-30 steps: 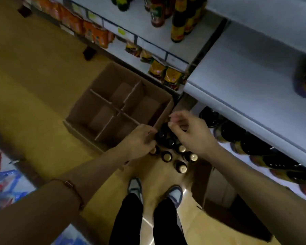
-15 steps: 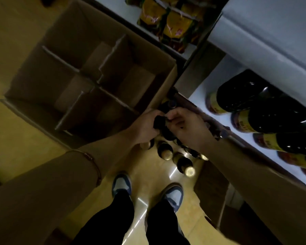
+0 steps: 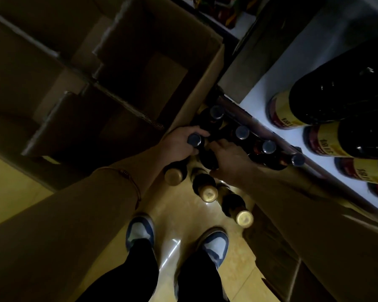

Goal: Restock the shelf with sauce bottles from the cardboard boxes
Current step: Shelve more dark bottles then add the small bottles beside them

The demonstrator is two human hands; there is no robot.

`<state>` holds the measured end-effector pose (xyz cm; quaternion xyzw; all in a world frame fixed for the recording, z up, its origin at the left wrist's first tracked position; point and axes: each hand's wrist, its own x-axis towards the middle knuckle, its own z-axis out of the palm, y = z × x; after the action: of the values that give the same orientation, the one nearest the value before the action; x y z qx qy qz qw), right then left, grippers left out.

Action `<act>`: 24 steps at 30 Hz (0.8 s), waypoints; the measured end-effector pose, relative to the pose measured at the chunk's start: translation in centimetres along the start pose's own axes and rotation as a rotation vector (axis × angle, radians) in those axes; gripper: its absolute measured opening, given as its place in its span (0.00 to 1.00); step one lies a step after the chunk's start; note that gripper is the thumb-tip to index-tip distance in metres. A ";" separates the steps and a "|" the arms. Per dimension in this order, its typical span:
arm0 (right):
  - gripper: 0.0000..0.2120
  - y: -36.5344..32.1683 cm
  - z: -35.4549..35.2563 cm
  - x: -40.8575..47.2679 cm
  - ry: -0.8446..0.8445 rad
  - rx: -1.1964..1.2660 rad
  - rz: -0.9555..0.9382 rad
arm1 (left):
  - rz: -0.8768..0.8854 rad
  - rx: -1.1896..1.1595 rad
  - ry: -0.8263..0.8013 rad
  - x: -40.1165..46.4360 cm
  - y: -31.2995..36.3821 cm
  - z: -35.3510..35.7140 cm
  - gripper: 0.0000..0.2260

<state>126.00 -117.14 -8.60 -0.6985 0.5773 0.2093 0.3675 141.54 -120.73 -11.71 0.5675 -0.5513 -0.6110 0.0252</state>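
Head view: left hand (image 3: 179,142) grips a dark-capped bottle (image 3: 194,139) on the floor (image 3: 183,214), while right hand (image 3: 229,158) curls round a neighbouring bottle (image 3: 207,159) beside the cardboard box (image 3: 196,88).

Cardboard box (image 3: 196,88) with dividers at ten o'clock, on the floor (image 3: 13,186). Cluster of bottles (image 3: 207,188) at centre, just right of the box, under both hands. Shelf (image 3: 260,92) at two o'clock, carrying large bottles (image 3: 336,92). Shoes (image 3: 140,229) at six o'clock.
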 end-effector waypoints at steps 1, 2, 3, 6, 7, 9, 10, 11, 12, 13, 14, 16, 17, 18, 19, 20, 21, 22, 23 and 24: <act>0.28 0.2 0.3 0.6 0.001 0.035 0.016 | 0.004 -0.029 -0.015 0.4 -0.2 0.1 0.24; 0.25 0.3 0.6 1.0 0.013 0.071 0.022 | 0.009 -0.046 -0.026 0.7 -0.4 0.3 0.24; 0.21 0.6 0.7 1.3 0.027 0.095 0.013 | 0.013 -0.051 -0.034 1.0 -0.5 0.4 0.25; 0.13 1.6 0.3 1.7 0.028 0.136 -0.099 | 0.028 -0.014 -0.010 1.8 -1.1 0.8 0.24; 0.13 2.0 -0.1 1.8 0.011 0.169 -0.130 | 0.044 0.009 0.009 2.0 -1.3 0.9 0.23; 0.18 2.8 -0.6 1.9 -0.043 0.212 -0.168 | 0.075 0.057 0.038 2.3 -1.6 1.1 0.22; 0.21 3.0 -0.8 2.1 -0.073 0.203 -0.177 | 0.083 0.061 0.047 2.3 -1.8 1.2 0.22; 0.23 3.2 -0.8 2.3 -0.096 0.181 -0.188 | 0.083 0.050 0.053 2.5 -2.0 1.3 0.22; 0.24 3.3 -0.8 2.6 -0.112 0.158 -0.201 | 0.080 0.034 0.059 2.6 -2.2 1.4 0.23; 0.24 3.4 -0.7 2.8 -0.115 0.149 -0.219 | 0.081 0.020 0.067 2.8 -2.5 1.5 0.22; 0.24 3.5 -0.5 2.9 -0.109 0.147 -0.233 | 0.089 0.012 0.076 3.0 -2.7 1.6 0.22; 0.23 3.8 -0.1 3.0 -0.061 0.148 -0.266 | 0.129 -0.006 0.098 3.4 -3.1 1.9 0.20; 0.23 3.9 0.1 2.9 -0.022 0.144 -0.283 | 0.155 -0.021 0.110 3.4 -3.3 2.0 0.18; 0.22 4.0 0.3 2.9 0.019 0.139 -0.294 | 0.180 -0.035 0.124 3.4 -3.4 2.1 0.17; 0.20 4.0 0.6 3.0 0.056 0.142 -0.301 | 0.200 -0.043 0.136 3.4 -3.5 2.2 0.16; 0.17 4.1 0.9 3.0 0.084 0.152 -0.300 | 0.215 -0.045 0.145 3.4 -3.6 2.2 0.15; 0.15 4.2 1.2 3.0 0.108 0.166 -0.303 | 0.224 -0.043 0.152 3.4 -3.5 2.3 0.15; 0.14 4.2 1.5 3.0 0.118 0.173 -0.300 | 0.225 -0.042 0.156 3.4 -3.5 2.3 0.15; 0.13 4.1 1.7 2.9 0.124 0.174 -0.299 | 0.218 -0.041 0.155 3.3 -3.5 2.3 0.15; 0.13 4.1 1.8 2.7 0.128 0.171 -0.291 | 0.208 -0.045 0.153 3.1 -3.4 2.4 0.15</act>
<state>123.02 -117.82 -12.83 -0.7525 0.5082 0.0592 0.4146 140.79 -119.88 -16.76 0.5515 -0.5898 -0.5723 0.1433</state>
